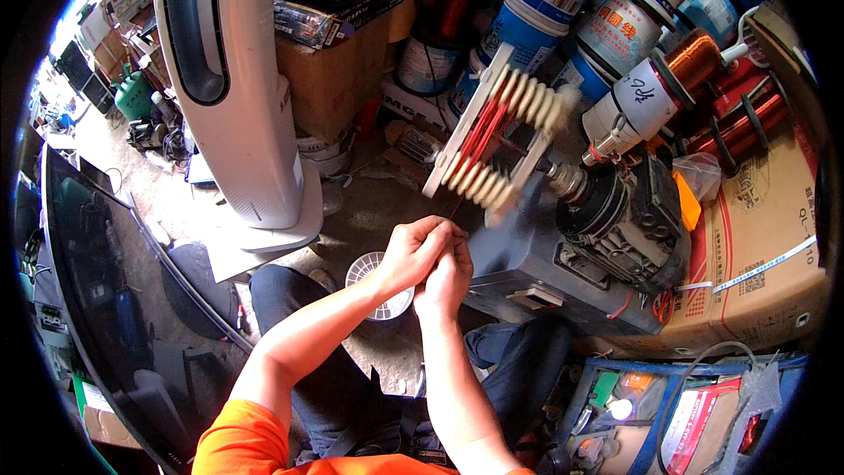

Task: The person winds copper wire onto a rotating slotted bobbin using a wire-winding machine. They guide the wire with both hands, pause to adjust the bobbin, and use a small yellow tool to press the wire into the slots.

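My left hand [415,251] and my right hand [448,273] meet just below a winding frame [440,158], their fingers closed around a thin wire that runs down from it. The frame has rows of cream ribbed formers with red wire [488,127] between them, and is mounted on the shaft side of a dark motor [629,229]. That motor rests on a grey metal housing [527,273]. Where the fingertips pinch the wire is partly hidden by the fingers themselves. A round slotted plastic piece [360,273] lies below my forearms.
A tall white appliance [233,123] stands left of the frame, beside cardboard boxes [325,79]. Wire spools and buckets [615,35] crowd the back right. A large carton [756,264] and a blue tray [664,369] of small items sit right. A dark glossy panel [101,273] leans at far left.
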A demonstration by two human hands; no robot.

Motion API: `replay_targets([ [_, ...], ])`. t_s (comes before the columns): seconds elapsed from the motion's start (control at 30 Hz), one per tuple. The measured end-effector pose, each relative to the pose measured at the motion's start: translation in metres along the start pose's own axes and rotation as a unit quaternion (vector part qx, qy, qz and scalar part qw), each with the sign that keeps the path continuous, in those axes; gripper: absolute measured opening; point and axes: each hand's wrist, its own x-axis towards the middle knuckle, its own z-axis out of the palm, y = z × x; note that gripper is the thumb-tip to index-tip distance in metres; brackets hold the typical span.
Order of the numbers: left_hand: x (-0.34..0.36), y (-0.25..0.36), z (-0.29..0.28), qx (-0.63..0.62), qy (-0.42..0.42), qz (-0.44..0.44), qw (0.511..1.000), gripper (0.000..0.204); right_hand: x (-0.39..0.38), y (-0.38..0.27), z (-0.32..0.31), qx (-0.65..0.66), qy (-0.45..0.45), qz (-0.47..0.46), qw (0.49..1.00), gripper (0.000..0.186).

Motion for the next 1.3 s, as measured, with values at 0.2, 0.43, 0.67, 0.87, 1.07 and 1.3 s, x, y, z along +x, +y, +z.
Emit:
replay_targets([
  [0.2,0.000,0.002,-0.002,0.013,-0.012,0.004,1.000,0.032,-0.002,-0.002,0.001,0.006,0.003,0.010,1.000,0.016],
  [0.43,0.000,0.001,-0.002,0.007,-0.008,0.002,1.000,0.030,0.000,0.000,0.003,0.001,0.005,-0.014,1.000,0.014],
  [0.67,0.000,0.007,0.000,0.018,0.000,0.000,1.000,0.029,0.000,0.001,0.001,0.018,0.019,-0.005,1.000,0.016],
  [0.87,0.001,-0.003,0.001,0.000,0.017,0.024,1.000,0.029,-0.002,-0.002,0.003,0.016,0.009,0.011,1.000,0.013],
  [1.07,0.001,0.003,0.000,0.012,-0.005,0.006,1.000,0.029,-0.002,-0.004,0.004,0.008,0.006,-0.001,1.000,0.015],
  [1.3,0.001,0.002,-0.002,0.012,-0.003,0.010,1.000,0.028,-0.002,-0.003,0.005,0.022,-0.001,0.006,1.000,0.015],
])
